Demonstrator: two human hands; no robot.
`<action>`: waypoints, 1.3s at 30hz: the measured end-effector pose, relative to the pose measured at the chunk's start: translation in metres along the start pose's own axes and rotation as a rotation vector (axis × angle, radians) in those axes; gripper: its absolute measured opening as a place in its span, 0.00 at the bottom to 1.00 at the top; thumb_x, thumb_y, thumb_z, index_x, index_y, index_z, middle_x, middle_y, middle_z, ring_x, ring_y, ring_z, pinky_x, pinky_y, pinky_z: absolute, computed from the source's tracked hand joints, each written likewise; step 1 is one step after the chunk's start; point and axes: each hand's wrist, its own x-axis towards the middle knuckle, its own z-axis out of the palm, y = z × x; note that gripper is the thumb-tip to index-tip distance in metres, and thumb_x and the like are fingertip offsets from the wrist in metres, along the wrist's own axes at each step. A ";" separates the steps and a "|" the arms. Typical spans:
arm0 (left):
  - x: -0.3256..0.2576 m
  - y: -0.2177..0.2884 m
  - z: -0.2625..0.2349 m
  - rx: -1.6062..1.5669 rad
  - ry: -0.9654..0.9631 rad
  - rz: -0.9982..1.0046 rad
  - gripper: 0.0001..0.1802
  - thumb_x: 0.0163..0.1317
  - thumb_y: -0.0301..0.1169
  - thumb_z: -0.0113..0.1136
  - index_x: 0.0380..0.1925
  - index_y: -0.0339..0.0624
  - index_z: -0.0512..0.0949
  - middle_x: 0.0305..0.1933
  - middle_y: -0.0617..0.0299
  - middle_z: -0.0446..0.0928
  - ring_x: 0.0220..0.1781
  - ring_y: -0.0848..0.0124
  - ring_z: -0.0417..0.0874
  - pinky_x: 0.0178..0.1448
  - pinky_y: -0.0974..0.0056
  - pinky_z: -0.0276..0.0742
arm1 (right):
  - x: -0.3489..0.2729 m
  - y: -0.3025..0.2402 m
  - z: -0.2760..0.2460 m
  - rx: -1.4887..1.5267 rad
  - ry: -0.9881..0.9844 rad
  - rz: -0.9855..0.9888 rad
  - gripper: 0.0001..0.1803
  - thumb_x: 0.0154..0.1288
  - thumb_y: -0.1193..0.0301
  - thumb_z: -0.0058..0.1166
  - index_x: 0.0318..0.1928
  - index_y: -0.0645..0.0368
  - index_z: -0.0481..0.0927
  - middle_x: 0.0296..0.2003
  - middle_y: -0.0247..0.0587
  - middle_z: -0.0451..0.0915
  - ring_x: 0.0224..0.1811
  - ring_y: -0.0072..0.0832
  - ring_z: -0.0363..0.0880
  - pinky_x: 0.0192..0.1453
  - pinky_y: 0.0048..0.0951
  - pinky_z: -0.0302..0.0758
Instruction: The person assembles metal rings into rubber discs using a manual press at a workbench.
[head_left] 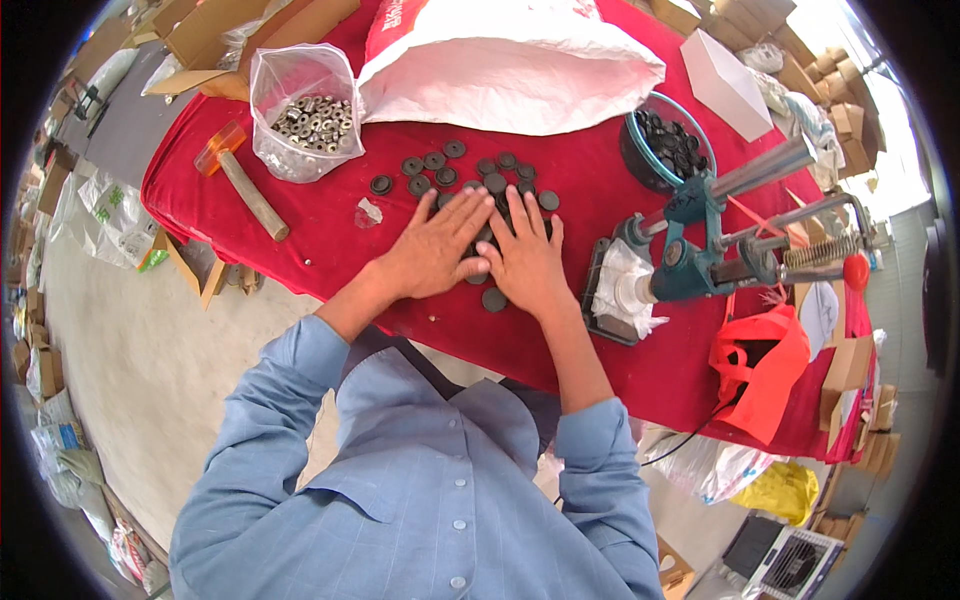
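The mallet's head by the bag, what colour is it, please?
Orange mallet head, clearest in the head view.

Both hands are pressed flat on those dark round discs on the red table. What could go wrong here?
A black disc already lies apart near the table's front edge; a sweep of the left hand or right hand might push it off. The open clear bag of metal rings could tip and spill.
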 end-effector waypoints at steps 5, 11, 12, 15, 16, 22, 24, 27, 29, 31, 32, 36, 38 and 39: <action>0.008 -0.009 -0.003 0.116 0.039 -0.059 0.47 0.77 0.60 0.50 0.82 0.36 0.57 0.88 0.46 0.51 0.90 0.53 0.51 0.86 0.30 0.46 | 0.003 0.022 -0.005 -0.067 0.069 0.060 0.32 0.79 0.47 0.49 0.77 0.44 0.73 0.80 0.56 0.62 0.82 0.58 0.58 0.78 0.77 0.54; -0.021 0.009 -0.016 0.020 0.019 -0.047 0.38 0.79 0.50 0.53 0.80 0.38 0.64 0.88 0.53 0.52 0.90 0.53 0.47 0.86 0.31 0.46 | -0.047 0.018 -0.030 0.142 0.125 0.117 0.26 0.78 0.58 0.55 0.71 0.50 0.79 0.77 0.57 0.65 0.79 0.58 0.63 0.78 0.64 0.61; -0.024 0.012 -0.017 0.026 0.054 -0.053 0.37 0.77 0.47 0.56 0.78 0.38 0.66 0.87 0.52 0.55 0.88 0.52 0.52 0.84 0.33 0.50 | -0.052 0.015 -0.031 0.135 0.151 0.084 0.23 0.74 0.64 0.61 0.66 0.52 0.82 0.73 0.54 0.70 0.75 0.55 0.68 0.76 0.58 0.65; -0.020 0.015 -0.013 -0.025 0.144 -0.048 0.34 0.73 0.41 0.63 0.74 0.38 0.70 0.82 0.52 0.63 0.81 0.53 0.63 0.78 0.39 0.60 | -0.055 0.009 -0.027 0.128 0.146 0.089 0.22 0.69 0.65 0.66 0.63 0.54 0.85 0.68 0.49 0.74 0.70 0.51 0.72 0.71 0.54 0.69; -0.016 0.016 -0.012 -0.074 0.203 -0.046 0.33 0.70 0.38 0.66 0.72 0.38 0.73 0.78 0.53 0.68 0.76 0.53 0.69 0.74 0.43 0.66 | -0.052 0.007 -0.028 0.131 0.140 0.089 0.22 0.69 0.65 0.66 0.63 0.54 0.85 0.68 0.49 0.74 0.70 0.51 0.72 0.71 0.54 0.69; 0.009 0.018 -0.002 -0.172 0.281 0.010 0.26 0.63 0.33 0.72 0.61 0.39 0.83 0.61 0.57 0.81 0.62 0.57 0.77 0.61 0.53 0.71 | -0.030 -0.002 -0.029 0.127 0.249 0.098 0.18 0.63 0.65 0.72 0.52 0.55 0.89 0.53 0.38 0.81 0.56 0.41 0.79 0.57 0.48 0.72; 0.013 0.017 -0.003 -0.210 0.285 0.006 0.24 0.61 0.31 0.74 0.58 0.39 0.84 0.59 0.57 0.82 0.60 0.58 0.79 0.61 0.54 0.72 | -0.026 -0.004 -0.029 0.149 0.273 0.081 0.13 0.61 0.66 0.73 0.44 0.54 0.89 0.44 0.35 0.82 0.48 0.39 0.81 0.52 0.46 0.72; 0.013 0.011 -0.001 -0.344 0.296 -0.008 0.24 0.56 0.28 0.77 0.55 0.39 0.86 0.55 0.56 0.84 0.57 0.58 0.81 0.61 0.54 0.75 | -0.029 -0.006 -0.032 0.202 0.155 0.106 0.09 0.60 0.68 0.72 0.41 0.53 0.87 0.39 0.37 0.83 0.44 0.39 0.83 0.50 0.45 0.73; 0.013 0.010 -0.001 -0.443 0.307 -0.010 0.25 0.54 0.26 0.78 0.54 0.39 0.87 0.54 0.55 0.84 0.56 0.57 0.82 0.61 0.53 0.77 | -0.029 -0.002 -0.035 0.232 0.132 0.127 0.09 0.60 0.69 0.72 0.40 0.53 0.87 0.38 0.37 0.83 0.42 0.40 0.83 0.49 0.45 0.73; 0.013 0.012 -0.007 -0.605 0.349 -0.107 0.25 0.54 0.23 0.78 0.55 0.42 0.88 0.54 0.53 0.84 0.56 0.55 0.86 0.61 0.56 0.82 | -0.027 -0.001 -0.036 0.261 0.107 0.153 0.09 0.60 0.70 0.71 0.40 0.54 0.86 0.36 0.38 0.83 0.40 0.40 0.84 0.47 0.45 0.74; 0.013 0.012 -0.012 -0.608 0.346 -0.107 0.25 0.54 0.23 0.78 0.55 0.42 0.88 0.54 0.53 0.84 0.56 0.55 0.86 0.61 0.56 0.82 | -0.022 -0.001 -0.035 0.300 0.151 0.209 0.09 0.61 0.70 0.71 0.41 0.54 0.86 0.36 0.38 0.83 0.40 0.41 0.84 0.46 0.45 0.74; -0.007 -0.005 -0.037 -0.671 0.398 -0.248 0.23 0.56 0.23 0.77 0.54 0.40 0.87 0.53 0.53 0.84 0.52 0.56 0.87 0.56 0.58 0.84 | -0.009 -0.002 -0.027 0.264 0.166 0.204 0.13 0.63 0.69 0.70 0.47 0.53 0.86 0.38 0.38 0.83 0.38 0.42 0.84 0.45 0.46 0.74; -0.024 -0.018 -0.046 -0.573 0.441 -0.261 0.22 0.56 0.24 0.77 0.53 0.39 0.87 0.51 0.52 0.84 0.48 0.56 0.87 0.51 0.58 0.84 | -0.008 -0.002 -0.025 0.222 0.160 0.163 0.13 0.63 0.68 0.71 0.48 0.53 0.86 0.39 0.38 0.83 0.38 0.43 0.84 0.45 0.46 0.74; -0.034 -0.022 -0.050 -0.540 0.424 -0.335 0.22 0.56 0.24 0.77 0.53 0.38 0.86 0.50 0.53 0.83 0.47 0.57 0.87 0.49 0.58 0.84 | -0.008 0.000 -0.025 0.281 0.114 0.226 0.13 0.63 0.68 0.71 0.48 0.52 0.87 0.40 0.38 0.83 0.39 0.42 0.84 0.45 0.46 0.74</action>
